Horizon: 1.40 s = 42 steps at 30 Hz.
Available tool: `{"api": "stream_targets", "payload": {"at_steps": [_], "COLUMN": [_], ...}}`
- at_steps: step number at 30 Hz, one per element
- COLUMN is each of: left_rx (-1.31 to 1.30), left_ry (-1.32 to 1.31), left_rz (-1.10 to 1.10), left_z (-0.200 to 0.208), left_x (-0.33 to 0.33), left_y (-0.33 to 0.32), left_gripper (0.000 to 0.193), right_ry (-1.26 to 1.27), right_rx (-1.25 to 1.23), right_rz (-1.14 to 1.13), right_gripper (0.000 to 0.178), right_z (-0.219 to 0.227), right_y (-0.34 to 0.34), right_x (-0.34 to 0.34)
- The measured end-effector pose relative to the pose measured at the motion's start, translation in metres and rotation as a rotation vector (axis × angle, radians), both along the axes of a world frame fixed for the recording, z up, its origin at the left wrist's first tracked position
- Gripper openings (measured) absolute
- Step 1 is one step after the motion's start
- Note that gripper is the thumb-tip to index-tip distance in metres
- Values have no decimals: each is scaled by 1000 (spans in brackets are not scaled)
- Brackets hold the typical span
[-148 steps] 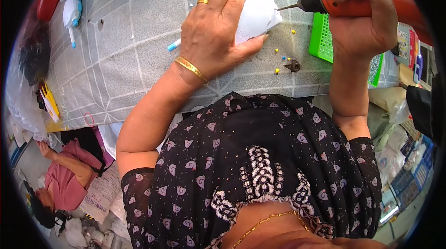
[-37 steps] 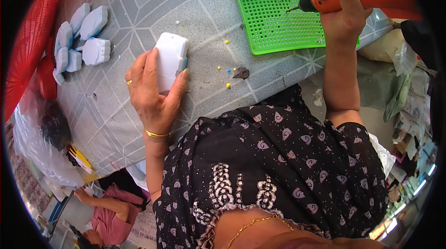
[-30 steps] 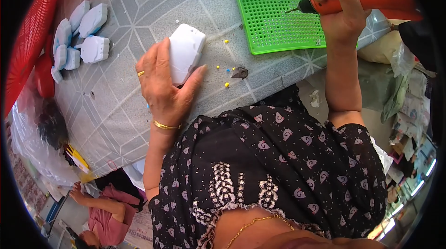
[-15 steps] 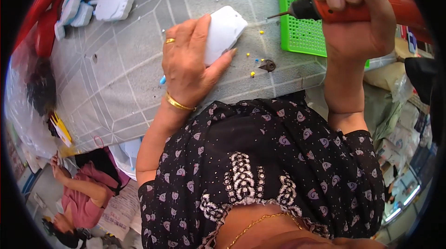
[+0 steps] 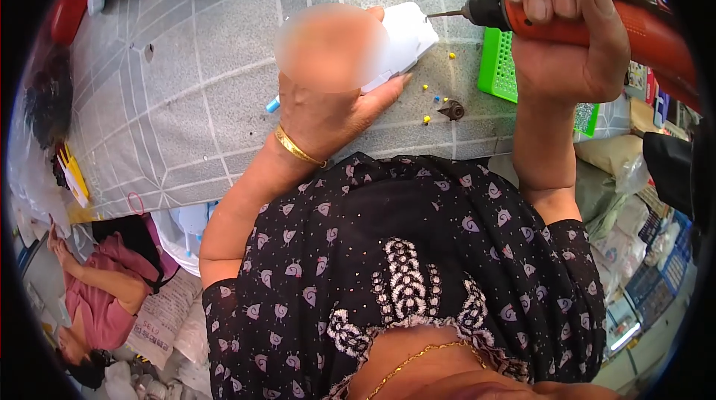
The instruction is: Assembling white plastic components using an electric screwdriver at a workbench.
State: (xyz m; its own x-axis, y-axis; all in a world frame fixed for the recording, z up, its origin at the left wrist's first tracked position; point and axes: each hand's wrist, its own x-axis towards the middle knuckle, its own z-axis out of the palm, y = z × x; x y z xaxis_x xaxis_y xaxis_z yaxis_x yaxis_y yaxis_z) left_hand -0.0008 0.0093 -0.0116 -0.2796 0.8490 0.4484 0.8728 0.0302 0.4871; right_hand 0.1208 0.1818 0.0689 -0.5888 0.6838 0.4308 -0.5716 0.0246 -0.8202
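On the grey table (image 5: 216, 94), in the head view, the left hand (image 5: 328, 76) is grasping a white plastic case (image 5: 409, 31). The right hand (image 5: 568, 46) is closed around a red power tool (image 5: 656, 46). Its thin bit (image 5: 447, 13), before apart, has now come to the case's end, so the tool seems in working position.

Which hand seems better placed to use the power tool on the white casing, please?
The right hand, I think: it holds the power tool, bit aimed at the casing, which the left hand holds.

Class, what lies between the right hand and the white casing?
In the head view, the black chuck and thin metal bit of the red power tool.
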Motion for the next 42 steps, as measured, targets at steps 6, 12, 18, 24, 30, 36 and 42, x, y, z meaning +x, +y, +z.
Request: {"api": "stream_targets", "payload": {"at_steps": [6, 12, 18, 24, 30, 36, 42], "left_rx": [20, 27, -8, 102, 155, 198, 233], "left_ry": [-9, -13, 5, 113, -70, 71, 77], "left_rz": [5, 0, 15, 14, -111, -125, -151], "left_z": [-1, -3, 2, 27, 32, 29, 24], "left_x": [-1, -4, -3, -6, -6, -1, 0], "left_y": [0, 3, -1, -3, 11, 20, 24], "left_gripper": [68, 67, 68, 51, 37, 29, 22], "right_ry": [29, 57, 94, 104, 111, 126, 124], "right_rx": [41, 68, 99, 127, 77, 76, 76], "right_rz": [87, 166, 243, 299, 395, 435, 438], "right_gripper": [11, 11, 11, 16, 19, 20, 20], "right_z": [-6, -11, -16, -11, 6, 9, 9], "right_y": [6, 14, 22, 30, 26, 22, 21], "right_x": [0, 4, 11, 18, 26, 32, 31]}}
